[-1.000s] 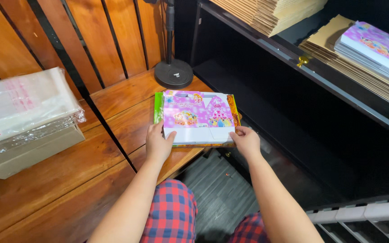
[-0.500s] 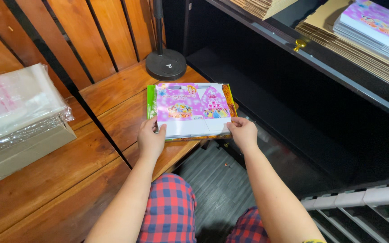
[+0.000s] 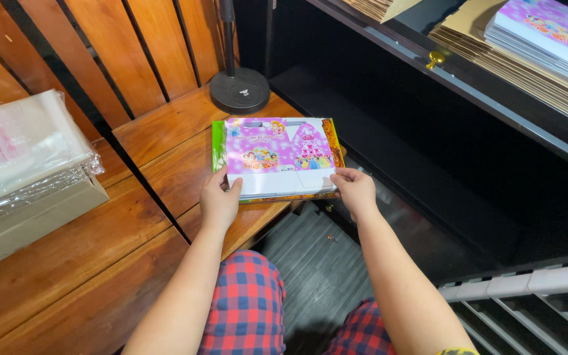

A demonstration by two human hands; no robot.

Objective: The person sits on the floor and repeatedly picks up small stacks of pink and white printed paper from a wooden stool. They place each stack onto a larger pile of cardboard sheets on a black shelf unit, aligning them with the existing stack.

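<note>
You've got a stack of flat printed cards (image 3: 276, 158), pink and purple with cartoon figures and a white lower band, lying flat on the wooden table (image 3: 165, 131) near its front right corner. The stack's near edge reaches the table's edge and its right corner hangs a bit past it.

Your left hand (image 3: 219, 200) grips the near-left corner of the stack: thumb on top on the white band, the other fingers tucked under or along the edge, so clamped on the stack. Your right hand (image 3: 355, 189) holds the near-right corner, thumb on top, fingers curled round the edge, also clamped on it. Both forearms come up from the bottom of the view over your red-and-blue checked trousers (image 3: 248, 309).

Just behind the stack, a round black stand base (image 3: 240, 91) with its pole sits on the table, near but apart. Well to the left, a bundle of clear plastic bags (image 3: 24, 148) lies on top of a cardboard box (image 3: 34, 220).

On the right, a black shelf (image 3: 494, 108) carries piles of brown cardboard sheets (image 3: 488, 52) with more pink printed cards (image 3: 550, 29) on top. A white slatted rack (image 3: 527, 286) shows at lower right. Grey floor (image 3: 317, 263) lies under the table edge.
</note>
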